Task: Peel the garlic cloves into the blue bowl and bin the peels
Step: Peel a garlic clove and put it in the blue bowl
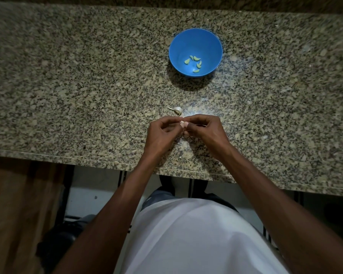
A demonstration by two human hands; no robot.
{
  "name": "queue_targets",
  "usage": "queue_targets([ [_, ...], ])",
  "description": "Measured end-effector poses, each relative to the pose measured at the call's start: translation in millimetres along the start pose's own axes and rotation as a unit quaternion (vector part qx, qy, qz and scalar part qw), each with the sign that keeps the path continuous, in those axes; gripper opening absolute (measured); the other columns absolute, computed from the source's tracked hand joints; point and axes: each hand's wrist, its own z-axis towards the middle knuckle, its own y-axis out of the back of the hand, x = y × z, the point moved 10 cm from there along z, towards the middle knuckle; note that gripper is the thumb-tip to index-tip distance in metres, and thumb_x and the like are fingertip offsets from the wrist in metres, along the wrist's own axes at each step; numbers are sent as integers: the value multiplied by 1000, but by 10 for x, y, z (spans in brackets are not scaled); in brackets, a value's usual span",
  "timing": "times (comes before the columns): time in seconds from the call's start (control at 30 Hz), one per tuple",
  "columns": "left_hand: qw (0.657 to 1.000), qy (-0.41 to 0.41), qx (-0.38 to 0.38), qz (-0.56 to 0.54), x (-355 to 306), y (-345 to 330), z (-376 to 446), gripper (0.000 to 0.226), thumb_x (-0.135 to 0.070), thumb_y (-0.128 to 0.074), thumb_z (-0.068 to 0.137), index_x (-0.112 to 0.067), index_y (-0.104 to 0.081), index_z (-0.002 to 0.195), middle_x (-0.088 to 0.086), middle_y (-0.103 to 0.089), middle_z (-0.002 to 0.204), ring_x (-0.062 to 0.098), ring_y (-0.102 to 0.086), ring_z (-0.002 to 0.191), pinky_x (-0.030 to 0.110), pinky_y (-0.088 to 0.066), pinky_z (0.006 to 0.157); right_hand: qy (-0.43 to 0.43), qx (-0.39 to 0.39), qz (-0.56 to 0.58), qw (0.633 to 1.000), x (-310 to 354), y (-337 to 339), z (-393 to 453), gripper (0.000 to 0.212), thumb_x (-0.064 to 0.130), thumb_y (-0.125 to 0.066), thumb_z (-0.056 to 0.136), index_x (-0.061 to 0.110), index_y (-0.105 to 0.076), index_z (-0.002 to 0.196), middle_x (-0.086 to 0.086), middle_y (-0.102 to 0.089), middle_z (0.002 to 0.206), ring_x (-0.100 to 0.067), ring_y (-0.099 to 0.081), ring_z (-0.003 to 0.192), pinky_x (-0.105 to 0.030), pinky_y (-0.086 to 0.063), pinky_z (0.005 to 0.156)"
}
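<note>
Holding one garlic clove [183, 124] between both hands just above the counter [67, 86], we are working at its skin: the left hand [162, 133] is pinching it from one side and the right hand [203, 129] from the other, fingers [188, 120] of both curled in so tightly that little of the clove is showing. Item in progress: this clove, partly hidden, its peel state not readable. Items done: five peeled cloves [194, 63] lying in the bottom of the blue bowl [195, 36], which is standing well beyond the hands toward the far side of the counter. Item waiting: a garlic piece with a stem [176, 109], resting on the counter just beyond our fingertips. Some pale scraps, perhaps peel, are lying under the hands, but against the speckled stone we cannot tell. No bin is in view. For this step we are judging that a steady pinch from one hand, with the other nipping the papery skin at the tip and drawing it off in strips, is serving best; loose peel is better gathered in one heap for binning.
</note>
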Motion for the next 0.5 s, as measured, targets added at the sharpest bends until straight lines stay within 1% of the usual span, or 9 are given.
queue_targets([
  [0.07, 1000, 9, -23, -4, 19, 49, -10, 19, -14, -81, 89, -10, -79, 107, 5, -80, 99, 19, -78, 93, 43, -64, 87, 5, -5, -12, 1000, 2, 1, -9, 16, 6, -80, 90, 0, -79, 106, -17, -80, 94, -30, -78, 90, -41, -64, 85],
  [0.17, 999, 17, -41, 11, 29, 73, -15, 21, -13, -85, 84, -6, -80, 104, 6, -80, 91, 19, -78, 85, 43, -65, 83, 9, -28, -40, 999, -5, 41, -4, 17, 6, -83, 87, 0, -79, 103, -16, -80, 92, -30, -79, 89, -48, -64, 89],
  [0.23, 998, 27, -50, 29, 20, 79, -15, 25, -15, -88, 81, -6, -80, 102, 6, -80, 90, 17, -78, 84, 39, -65, 80, 16, -30, -81, 996, -1, 33, 6, 14, 9, -82, 88, 3, -80, 101, -11, -81, 91, -24, -79, 88, -47, -64, 88],
  [0.33, 996, 21, -64, 66, -22, 83, -2, 25, -17, -89, 78, -8, -81, 100, 2, -80, 88, 8, -77, 79, 28, -65, 74, 19, -36, -124, 991, 7, 42, 16, 11, 12, -82, 89, 9, -81, 100, -4, -81, 89, -17, -79, 85, -43, -66, 84],
  [0.4, 995, 16, -65, 72, -50, 82, 3, 24, -16, -89, 79, -8, -81, 100, 1, -79, 88, 5, -76, 77, 22, -63, 71, 26, -37, -139, 989, 29, 45, 24, 10, 14, -82, 89, 11, -82, 99, -2, -81, 87, -15, -79, 82, -41, -66, 81],
  [0.5, 996, 12, -61, 57, -58, 79, 1, 24, -18, -88, 80, -8, -81, 101, 2, -80, 89, 7, -76, 80, 20, -61, 71, 24, -36, -148, 988, 40, 48, 43, 11, 17, -83, 88, 12, -82, 98, -1, -81, 85, -16, -79, 80, -43, -67, 79],
])
